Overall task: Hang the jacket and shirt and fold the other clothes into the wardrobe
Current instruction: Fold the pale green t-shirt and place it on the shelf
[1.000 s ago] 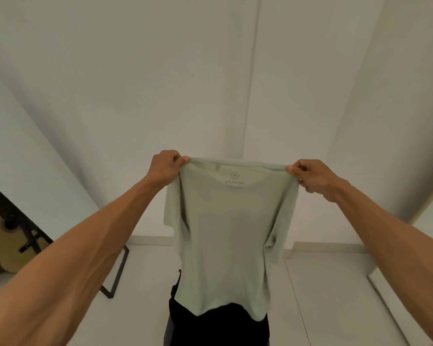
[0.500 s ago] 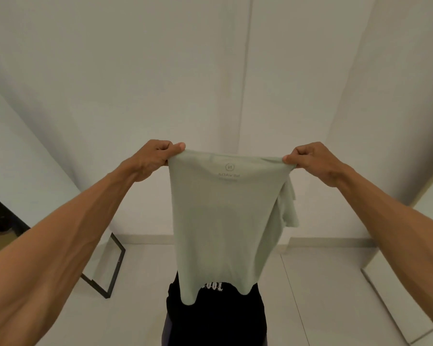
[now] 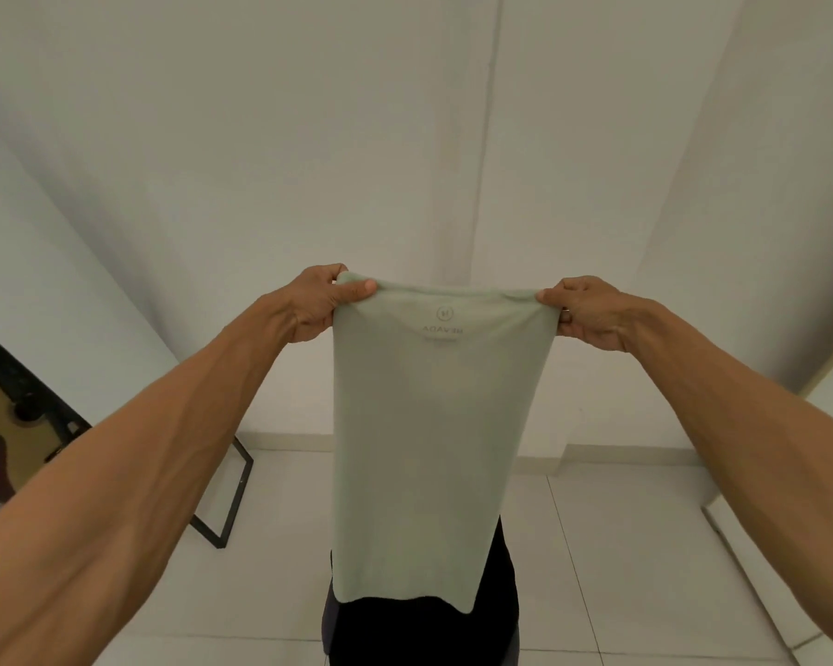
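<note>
Pale green t-shirt [image 3: 429, 449] hangs stretched between both hands at arm's length, a mirrored neck print showing through just below the top edge. Left hand [image 3: 316, 305] pinches one upper corner, thumb over the fabric; right hand [image 3: 585, 312] pinches the other. Below the hands, its hem overlaps a black garment [image 3: 424, 632].

Ahead of me I see a plain white wall [image 3: 309, 137] with a thin vertical seam [image 3: 489, 137] running down it, a little right of centre. A pale skirting board [image 3: 284, 439] lines its foot, where a floor [image 3: 621, 545] of large light tiles begins. On the left, a black metal frame [image 3: 234, 502] rests on the tiles. At the left edge, within that frame, I make out the tan body of an acoustic guitar [image 3: 1, 415], partly hidden.
</note>
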